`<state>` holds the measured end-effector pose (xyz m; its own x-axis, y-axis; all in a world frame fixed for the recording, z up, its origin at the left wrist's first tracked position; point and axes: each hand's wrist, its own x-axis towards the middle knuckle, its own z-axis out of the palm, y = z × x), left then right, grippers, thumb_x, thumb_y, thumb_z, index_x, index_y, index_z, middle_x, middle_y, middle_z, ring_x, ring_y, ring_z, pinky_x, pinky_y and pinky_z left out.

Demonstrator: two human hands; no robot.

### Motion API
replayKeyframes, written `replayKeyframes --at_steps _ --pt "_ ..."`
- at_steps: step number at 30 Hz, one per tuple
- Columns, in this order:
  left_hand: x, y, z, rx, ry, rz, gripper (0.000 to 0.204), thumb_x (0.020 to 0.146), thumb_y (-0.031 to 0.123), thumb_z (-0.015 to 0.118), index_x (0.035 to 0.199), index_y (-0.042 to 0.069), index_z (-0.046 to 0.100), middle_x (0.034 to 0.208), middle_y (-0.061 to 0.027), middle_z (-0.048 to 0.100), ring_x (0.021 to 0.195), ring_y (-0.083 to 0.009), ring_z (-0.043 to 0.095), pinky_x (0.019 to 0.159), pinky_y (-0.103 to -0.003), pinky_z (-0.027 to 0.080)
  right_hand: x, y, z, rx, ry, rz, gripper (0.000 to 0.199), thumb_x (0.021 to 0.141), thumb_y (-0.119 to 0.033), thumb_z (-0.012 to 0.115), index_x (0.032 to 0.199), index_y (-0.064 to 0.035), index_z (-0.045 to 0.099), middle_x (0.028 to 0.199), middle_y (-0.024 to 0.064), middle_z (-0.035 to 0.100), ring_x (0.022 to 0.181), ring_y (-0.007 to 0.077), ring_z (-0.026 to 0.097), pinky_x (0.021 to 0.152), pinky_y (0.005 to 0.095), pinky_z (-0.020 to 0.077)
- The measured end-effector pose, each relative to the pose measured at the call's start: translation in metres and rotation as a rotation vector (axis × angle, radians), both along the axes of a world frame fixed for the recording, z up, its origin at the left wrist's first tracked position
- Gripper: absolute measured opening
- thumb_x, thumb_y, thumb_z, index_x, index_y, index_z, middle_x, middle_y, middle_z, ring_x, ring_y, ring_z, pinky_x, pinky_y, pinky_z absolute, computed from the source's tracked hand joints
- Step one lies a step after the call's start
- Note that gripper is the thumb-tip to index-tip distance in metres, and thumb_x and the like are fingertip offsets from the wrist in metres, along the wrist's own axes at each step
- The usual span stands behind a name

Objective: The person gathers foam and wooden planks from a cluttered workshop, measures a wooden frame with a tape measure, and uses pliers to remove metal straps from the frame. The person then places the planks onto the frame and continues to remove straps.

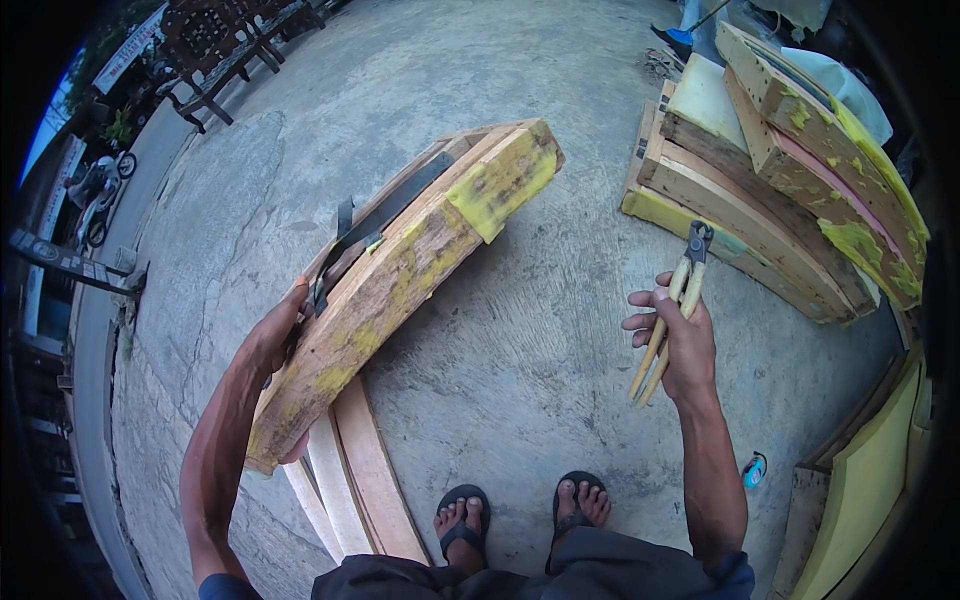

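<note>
Grey, scuffed concrete ground (540,330) spreads out all around you, with a street running along your far left. To your right sits a stack of curved wooden frames (740,205), several edged with torn yellow foam. Ahead of you on the left, one more wooden frame (400,260) slants up and away to the right, patched with yellow foam along its near face. A carved wooden bench (205,40) stands at the upper left, well apart from you. By your lower right is a yellow foam sheet (880,450), cut off by the rim of the view. A few pale planks (370,470) lie beneath the near end of the slanting frame, and a motorcycle (97,205) shows beside the street.

Your left hand (278,330) grips the slanting frame by its left side; some of its fingers are hidden, so you cannot tell how far they wrap around. Your right hand (690,340) holds a pair of pincers (692,288), thumb laid across the pale handles and the other fingertips loosely spread, metal head pointing away from you. A black strap (400,190) lies along the upper side of the slanting frame. Dark sandals (463,532) are on your feet, and a small blue object (755,470) rests on the concrete beside your right forearm.
</note>
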<state>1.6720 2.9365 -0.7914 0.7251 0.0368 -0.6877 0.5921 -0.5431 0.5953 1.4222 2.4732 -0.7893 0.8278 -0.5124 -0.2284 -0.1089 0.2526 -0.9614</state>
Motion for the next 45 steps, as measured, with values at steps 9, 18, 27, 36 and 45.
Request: replayKeyframes --at_steps 9,18,27,36,45 --pt "-0.064 -0.177 -0.053 -0.523 0.037 0.074 0.062 0.100 0.065 0.049 0.116 0.006 0.056 0.127 -0.0278 0.052 0.118 -0.0332 0.050 0.097 -0.047 0.046 -0.100 0.028 -0.054 0.179 0.523 0.191 0.036 0.096 -0.007 0.063 0.130 0.0030 0.054 0.098 0.0114 0.067 0.075 0.0167 0.068 0.056 0.0281 0.0550" --pt "-0.088 -0.279 -0.125 -0.422 -0.158 -0.724 0.068 0.106 0.052 0.044 0.149 -0.001 0.048 0.146 -0.0271 0.052 0.134 -0.0382 0.051 0.114 -0.047 0.040 -0.105 0.033 -0.048 0.167 0.554 0.160 0.058 0.090 0.007 0.051 0.147 -0.0012 0.045 0.122 0.0141 0.064 0.102 0.0214 0.067 0.083 0.0380 0.0628" --pt "-0.139 -0.256 -0.126 0.074 -0.871 -1.265 0.036 0.104 0.033 0.057 0.131 0.010 0.064 0.126 -0.0187 0.058 0.115 -0.0359 0.052 0.102 -0.049 0.044 -0.118 0.031 -0.034 -0.199 0.771 0.478 0.073 0.087 0.006 0.052 0.158 -0.0060 0.038 0.131 0.0129 0.061 0.111 0.0229 0.066 0.090 0.0380 0.0598" --pt "-0.186 -0.219 -0.146 -0.057 -1.032 -1.353 0.031 0.103 0.038 0.055 0.108 0.010 0.069 0.126 -0.0168 0.051 0.127 -0.0396 0.044 0.109 -0.063 0.034 -0.096 0.051 -0.022 -1.105 0.854 1.213 0.074 0.088 -0.001 0.055 0.159 -0.0036 0.035 0.132 0.0246 0.060 0.116 0.0358 0.065 0.098 0.0475 0.0523" --pt "-0.200 -0.207 -0.159 -0.485 -0.796 -1.021 0.022 0.103 0.014 0.055 0.108 -0.005 0.065 0.114 -0.0188 0.051 0.116 -0.0370 0.045 0.102 -0.046 0.042 -0.054 0.103 -0.020 -2.274 0.626 1.566 0.056 0.100 -0.017 0.051 0.155 -0.0035 0.043 0.121 0.0250 0.060 0.112 0.0402 0.061 0.102 0.0675 0.0394"
